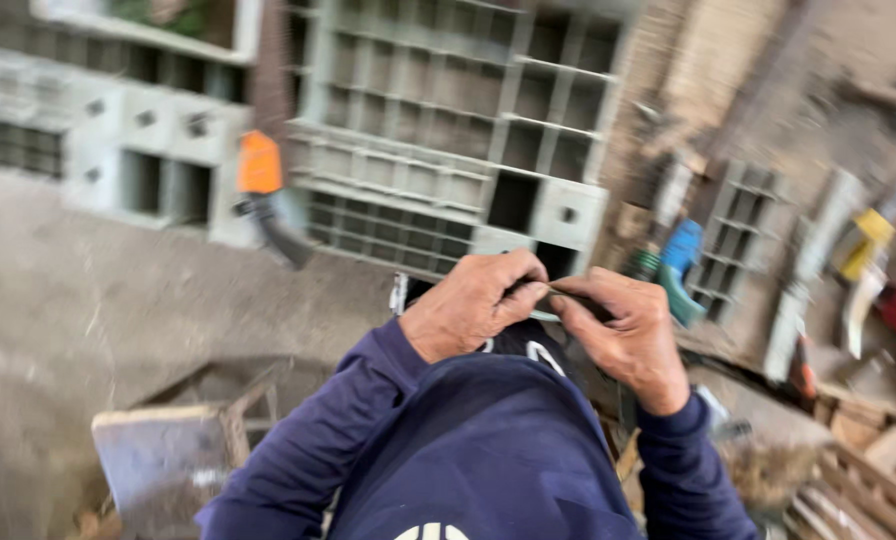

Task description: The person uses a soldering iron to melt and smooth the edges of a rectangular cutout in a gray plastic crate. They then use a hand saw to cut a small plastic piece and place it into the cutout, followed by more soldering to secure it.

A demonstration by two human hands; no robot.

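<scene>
Near: navy sleeves and torso; wooden board (163,455) near left on the floor (88,300), grey concrete, dusty. Near right: wooden slats and scraps (858,490).
Middle: left hand (473,300) and right hand (623,330) meet at chest height, fingers curled inward, both grips pinched on a thin dark strip (568,298) held between them; blur hides its kind.
Far: grey grid panels (448,130) leaning against one another; orange-and-black tool (266,195) left; blue tool (680,265) and yellow tool (868,240) right.

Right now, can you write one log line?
left hand: pinching thin dark strip | right hand: pinching same strip | behind: grey gridded frames
</scene>
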